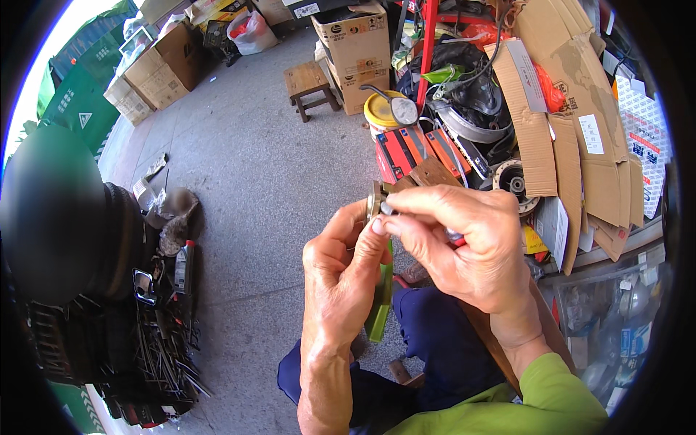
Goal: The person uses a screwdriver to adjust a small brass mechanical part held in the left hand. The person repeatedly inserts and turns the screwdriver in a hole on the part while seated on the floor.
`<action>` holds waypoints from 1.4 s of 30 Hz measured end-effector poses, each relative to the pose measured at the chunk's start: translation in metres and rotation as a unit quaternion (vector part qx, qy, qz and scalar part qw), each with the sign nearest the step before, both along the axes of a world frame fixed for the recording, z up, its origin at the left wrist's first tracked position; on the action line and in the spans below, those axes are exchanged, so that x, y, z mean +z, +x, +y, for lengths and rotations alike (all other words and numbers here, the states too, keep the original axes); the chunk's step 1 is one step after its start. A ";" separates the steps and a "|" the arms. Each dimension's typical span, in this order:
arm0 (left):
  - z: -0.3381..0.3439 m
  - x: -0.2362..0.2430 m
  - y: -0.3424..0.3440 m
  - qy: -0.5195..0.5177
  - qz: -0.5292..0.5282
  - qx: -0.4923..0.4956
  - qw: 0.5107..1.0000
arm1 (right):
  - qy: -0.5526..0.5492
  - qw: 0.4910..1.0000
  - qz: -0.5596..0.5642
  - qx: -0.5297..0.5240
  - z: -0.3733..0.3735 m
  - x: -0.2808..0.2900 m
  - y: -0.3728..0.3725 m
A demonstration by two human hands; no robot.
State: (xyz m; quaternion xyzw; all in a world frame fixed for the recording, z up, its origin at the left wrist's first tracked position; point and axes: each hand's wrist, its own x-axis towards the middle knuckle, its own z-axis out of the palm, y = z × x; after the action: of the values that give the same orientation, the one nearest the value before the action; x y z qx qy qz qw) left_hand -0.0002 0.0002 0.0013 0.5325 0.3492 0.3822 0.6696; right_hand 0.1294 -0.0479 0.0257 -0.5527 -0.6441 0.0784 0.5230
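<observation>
Pinching a small round metal part [374,201], the left hand [336,272] has its thumb and fingers closed around the lower edge. The part stands up on its side, so it shows almost edge-on. The right hand [471,239] has its thumb and pointing finger close together on a small pale bit [387,208], at the right side of the metal part. I cannot tell if the two bits touch. A bit of something red [455,238] peeks out by the curled fingers of the right hand, but I cannot tell what it is.

The metal part looks hard and stiff, and maybe a little heavy for its size, yet easy to lift. I think a squeeze would not bend it. Its rim could be slippery, so the rim is a good place to hold tight, with the flat side left free. The pale bit looks light and easy to drop, so a soft pinch should do.

The metal part is at the top of the left hand, just above the thumb tip, and to the left of the right fingertips. Both hands are up above the blue trouser legs [442,333]. A green strip [379,308] hangs down just beside the left hand, and I cannot see what holds it up
</observation>
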 end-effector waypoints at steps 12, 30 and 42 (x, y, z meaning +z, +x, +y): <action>-0.002 0.003 0.003 0.003 0.014 -0.015 1.000 | -0.010 0.998 0.001 -0.057 0.009 -0.005 0.013; -0.002 0.001 0.002 -0.002 0.009 -0.027 1.000 | 0.040 0.993 -0.047 -0.100 0.003 0.000 0.005; 0.000 -0.003 0.001 -0.010 -0.003 -0.012 1.000 | -0.024 0.999 -0.035 0.005 -0.005 0.006 0.003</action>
State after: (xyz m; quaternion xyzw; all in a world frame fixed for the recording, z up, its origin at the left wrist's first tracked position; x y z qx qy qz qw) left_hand 0.0012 -0.0003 -0.0021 0.5290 0.3443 0.3725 0.6803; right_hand 0.1322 -0.0531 0.0312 -0.5643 -0.6627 0.0768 0.4863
